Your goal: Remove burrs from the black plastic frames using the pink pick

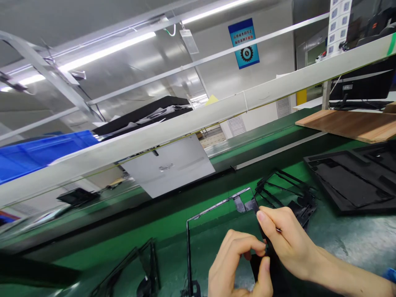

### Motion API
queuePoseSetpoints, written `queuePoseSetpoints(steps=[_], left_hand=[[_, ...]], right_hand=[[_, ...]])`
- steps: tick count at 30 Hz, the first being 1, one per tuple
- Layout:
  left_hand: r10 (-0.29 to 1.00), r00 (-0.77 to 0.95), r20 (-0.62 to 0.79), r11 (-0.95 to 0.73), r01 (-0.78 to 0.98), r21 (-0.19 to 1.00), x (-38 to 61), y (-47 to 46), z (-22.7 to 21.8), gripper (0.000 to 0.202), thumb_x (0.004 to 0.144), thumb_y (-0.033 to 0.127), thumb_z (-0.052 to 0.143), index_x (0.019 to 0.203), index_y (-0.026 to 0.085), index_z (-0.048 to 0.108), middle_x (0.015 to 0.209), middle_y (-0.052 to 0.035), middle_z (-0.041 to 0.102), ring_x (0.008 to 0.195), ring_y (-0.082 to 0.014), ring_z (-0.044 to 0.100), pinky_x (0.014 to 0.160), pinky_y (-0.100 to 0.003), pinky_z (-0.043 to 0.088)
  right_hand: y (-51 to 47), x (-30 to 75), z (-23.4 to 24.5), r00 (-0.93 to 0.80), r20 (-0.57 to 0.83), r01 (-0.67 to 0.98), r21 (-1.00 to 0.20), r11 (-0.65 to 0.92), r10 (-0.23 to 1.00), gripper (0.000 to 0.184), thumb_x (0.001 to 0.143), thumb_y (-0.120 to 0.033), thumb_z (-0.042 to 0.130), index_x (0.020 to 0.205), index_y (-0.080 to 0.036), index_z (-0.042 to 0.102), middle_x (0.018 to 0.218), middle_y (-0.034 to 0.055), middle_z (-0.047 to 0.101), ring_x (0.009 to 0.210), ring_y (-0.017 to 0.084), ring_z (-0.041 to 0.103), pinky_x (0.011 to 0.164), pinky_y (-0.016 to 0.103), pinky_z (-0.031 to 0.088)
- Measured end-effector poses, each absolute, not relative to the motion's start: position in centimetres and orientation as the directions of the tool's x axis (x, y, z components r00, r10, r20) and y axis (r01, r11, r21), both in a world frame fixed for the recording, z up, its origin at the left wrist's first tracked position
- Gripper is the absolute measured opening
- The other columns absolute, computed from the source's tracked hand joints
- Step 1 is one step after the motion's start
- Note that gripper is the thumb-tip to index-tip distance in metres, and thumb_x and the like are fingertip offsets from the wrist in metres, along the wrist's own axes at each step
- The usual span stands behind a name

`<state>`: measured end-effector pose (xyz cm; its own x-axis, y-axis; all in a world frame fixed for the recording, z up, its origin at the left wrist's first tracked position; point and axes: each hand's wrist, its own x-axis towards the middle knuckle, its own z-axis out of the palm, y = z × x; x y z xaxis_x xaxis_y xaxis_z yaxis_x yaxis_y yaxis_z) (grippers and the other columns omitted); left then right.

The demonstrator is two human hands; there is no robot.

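Observation:
A thin black rectangular frame is held up in front of me, its far corner pointing away over the green bench. Grey flaps of film or tape hang inside that corner. My right hand pinches the frame's right side between thumb and fingers. Close beside it, my left hand has its thumb and index finger brought together at the same side. Whatever lies between those left fingertips is too small to name. A dark piece shows below the fingers, partly hidden by both hands.
More black frames lie on the bench, a pile behind my right hand and another at lower left. A black tray stands at right near a wooden board. A white shelf beam crosses overhead, with a blue bin above it.

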<state>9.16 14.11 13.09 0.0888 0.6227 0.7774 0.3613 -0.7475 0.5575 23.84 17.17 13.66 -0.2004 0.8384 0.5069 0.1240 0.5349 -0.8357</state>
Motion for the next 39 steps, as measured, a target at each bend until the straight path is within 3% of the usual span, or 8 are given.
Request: queuePoseSetpoints(steps=[4,9,18,26,29,34,39], left_hand=[[0.662,0.156,0.733,-0.719,0.407,0.563,8.0,14.8,13.0,0.003,0.096,0.024,0.071,0.093,0.025,0.070,0.082,-0.0012,0.063,0.072,-0.0165,0.058,0.067,-0.028,0.051],[0.681,0.170,0.712,-0.717,0.354,0.601,8.1,14.9,12.5,0.017,0.102,0.034,0.068,0.088,0.024,0.070,0.078,-0.0012,0.061,0.070,-0.0169,0.057,0.067,-0.029,0.050],[0.616,0.161,0.771,-0.742,0.447,0.499,8.9,15.0,11.7,0.020,0.103,0.025,0.057,0.083,0.024,0.056,0.073,0.0014,0.048,0.066,-0.0160,0.049,0.062,-0.029,0.041],[0.554,0.127,0.823,-0.759,0.483,0.436,9.7,14.6,11.6,0.019,0.095,0.013,0.052,0.080,0.024,0.049,0.071,0.0030,0.040,0.064,-0.0152,0.044,0.060,-0.029,0.034],[0.551,0.122,0.825,-0.760,0.482,0.436,9.8,14.4,11.7,0.019,0.095,0.015,0.052,0.079,0.024,0.048,0.070,0.0034,0.039,0.062,-0.0153,0.044,0.060,-0.028,0.035],[0.537,0.128,0.834,-0.775,0.465,0.428,9.8,14.0,11.9,0.026,0.104,0.026,0.052,0.078,0.024,0.047,0.068,0.0022,0.044,0.061,-0.0162,0.046,0.059,-0.028,0.036],[0.529,0.090,0.844,-0.773,0.462,0.435,10.0,13.8,12.5,0.032,0.110,0.037,0.047,0.081,0.025,0.051,0.079,-0.0040,0.065,0.066,-0.0185,0.058,0.062,-0.030,0.046]], right_hand=[[17.2,23.8,13.5,-0.208,0.535,0.170,-0.805,0.568,0.819,0.047,0.115,-0.038,0.036,0.070,-0.025,0.032,0.060,-0.0081,0.034,0.051,0.011,0.030,0.051,0.028,0.026],[17.3,23.7,13.7,-0.219,0.524,0.174,-0.809,0.561,0.823,0.046,0.115,-0.039,0.034,0.071,-0.026,0.032,0.059,-0.0072,0.040,0.050,0.011,0.031,0.051,0.028,0.027],[17.0,23.5,13.7,-0.247,0.500,0.143,-0.828,0.542,0.830,0.046,0.115,-0.040,0.036,0.071,-0.026,0.035,0.058,-0.0065,0.045,0.049,0.011,0.039,0.053,0.027,0.033],[17.2,24.0,13.7,-0.203,0.507,0.187,-0.820,0.542,0.838,0.046,0.115,-0.037,0.036,0.071,-0.027,0.029,0.058,-0.0085,0.032,0.049,0.011,0.028,0.048,0.029,0.024],[17.3,24.1,13.6,-0.202,0.492,0.173,-0.833,0.526,0.847,0.046,0.115,-0.039,0.034,0.071,-0.027,0.030,0.058,-0.0082,0.033,0.049,0.011,0.031,0.049,0.030,0.026],[17.5,24.1,13.7,-0.195,0.499,0.184,-0.827,0.531,0.844,0.046,0.115,-0.039,0.034,0.071,-0.027,0.030,0.059,-0.0082,0.032,0.050,0.012,0.033,0.051,0.030,0.027],[17.5,24.2,14.1,-0.172,0.542,0.199,-0.798,0.568,0.822,0.045,0.113,-0.036,0.036,0.069,-0.027,0.029,0.057,-0.0088,0.030,0.049,0.011,0.026,0.049,0.030,0.023]])
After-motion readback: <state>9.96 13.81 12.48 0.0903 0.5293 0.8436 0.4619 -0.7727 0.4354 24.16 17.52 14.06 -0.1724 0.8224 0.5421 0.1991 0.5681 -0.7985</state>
